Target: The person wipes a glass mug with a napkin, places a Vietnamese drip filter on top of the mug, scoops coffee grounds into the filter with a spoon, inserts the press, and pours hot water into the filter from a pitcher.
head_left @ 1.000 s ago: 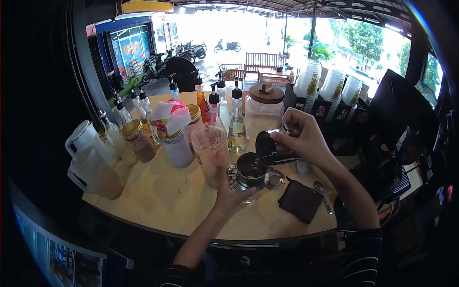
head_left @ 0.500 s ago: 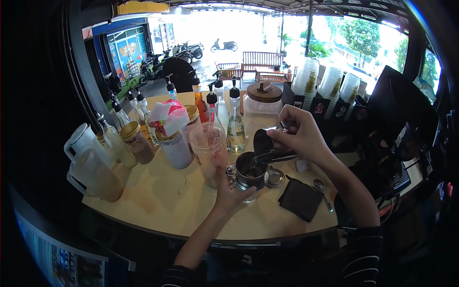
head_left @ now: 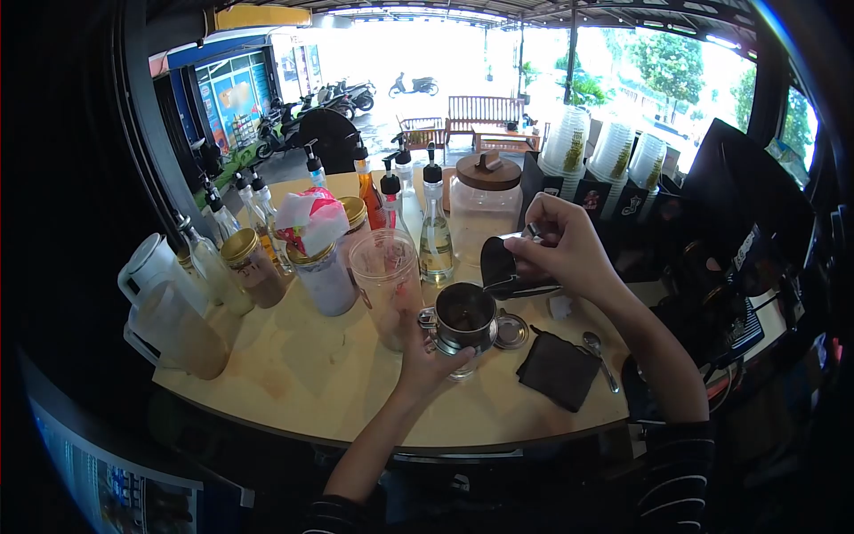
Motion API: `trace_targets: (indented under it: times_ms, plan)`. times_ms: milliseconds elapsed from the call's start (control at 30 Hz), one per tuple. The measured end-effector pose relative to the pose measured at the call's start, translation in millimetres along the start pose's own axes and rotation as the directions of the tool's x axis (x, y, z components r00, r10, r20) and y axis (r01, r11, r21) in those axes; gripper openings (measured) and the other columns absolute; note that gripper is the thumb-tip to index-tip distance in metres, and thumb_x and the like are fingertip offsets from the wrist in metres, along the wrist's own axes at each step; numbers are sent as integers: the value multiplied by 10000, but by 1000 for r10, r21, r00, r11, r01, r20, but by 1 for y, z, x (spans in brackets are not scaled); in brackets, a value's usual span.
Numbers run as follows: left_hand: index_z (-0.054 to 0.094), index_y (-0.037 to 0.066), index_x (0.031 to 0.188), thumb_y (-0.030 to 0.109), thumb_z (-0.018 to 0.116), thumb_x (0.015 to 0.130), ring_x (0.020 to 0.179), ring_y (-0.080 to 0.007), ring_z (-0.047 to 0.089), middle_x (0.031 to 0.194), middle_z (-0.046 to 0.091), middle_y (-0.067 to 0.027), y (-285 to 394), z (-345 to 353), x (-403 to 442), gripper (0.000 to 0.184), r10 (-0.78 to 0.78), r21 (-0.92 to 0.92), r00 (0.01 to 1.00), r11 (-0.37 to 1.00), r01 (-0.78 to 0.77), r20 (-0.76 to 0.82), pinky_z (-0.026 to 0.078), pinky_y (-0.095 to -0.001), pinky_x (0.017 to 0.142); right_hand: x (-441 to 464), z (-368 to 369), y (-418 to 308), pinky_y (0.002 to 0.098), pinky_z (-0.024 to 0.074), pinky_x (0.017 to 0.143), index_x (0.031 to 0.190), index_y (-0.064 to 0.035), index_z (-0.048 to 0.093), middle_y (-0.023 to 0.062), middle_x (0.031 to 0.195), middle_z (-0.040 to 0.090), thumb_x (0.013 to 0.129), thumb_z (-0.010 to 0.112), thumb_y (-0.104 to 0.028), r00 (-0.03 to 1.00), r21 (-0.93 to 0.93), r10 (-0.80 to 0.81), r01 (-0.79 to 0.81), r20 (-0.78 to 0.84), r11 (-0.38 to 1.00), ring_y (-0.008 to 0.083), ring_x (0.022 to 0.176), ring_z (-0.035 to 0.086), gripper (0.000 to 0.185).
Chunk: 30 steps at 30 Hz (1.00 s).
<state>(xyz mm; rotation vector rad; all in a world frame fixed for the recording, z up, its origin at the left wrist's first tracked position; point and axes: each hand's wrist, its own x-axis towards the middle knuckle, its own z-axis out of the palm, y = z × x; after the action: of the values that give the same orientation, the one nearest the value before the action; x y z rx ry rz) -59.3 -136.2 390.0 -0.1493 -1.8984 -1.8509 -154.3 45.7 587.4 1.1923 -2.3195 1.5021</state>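
Observation:
My left hand is closed round the base of a metal coffee drip filter, which sits on a clear glass. Dark contents show inside the filter. Up and to the right, my right hand grips a small black pitcher by its handle. The pitcher's spout points at the filter's rim, and I cannot tell whether any liquid still leaves it. A round metal lid lies just right of the filter. Touching or close to my left fingers stands a tall clear plastic jar.
Beside the lid are a dark folded cloth and a spoon. Pump bottles, gold-lidded jars and plastic jugs fill the left and back. A wood-lidded jar and stacked cups stand behind.
The pitcher has drawn back slightly right and levelled, and the stream that fell into the filter has thinned or stopped. My left hand keeps its hold on the filter.

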Motion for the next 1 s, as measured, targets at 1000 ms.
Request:
trace_targets:
  times_ms: [1000]
  plan:
    - [349,23,1281,240,821,673,1110,-222,538,1211,487,-127,8,0,-1,799,-18,-11,1000,1000,18,6,450,-376,944,-60,-7,60,169,353,511,757,-95,489,-50,658,512,845,684,-102,930,606,268,-63,-253,793,2,590,466,213]
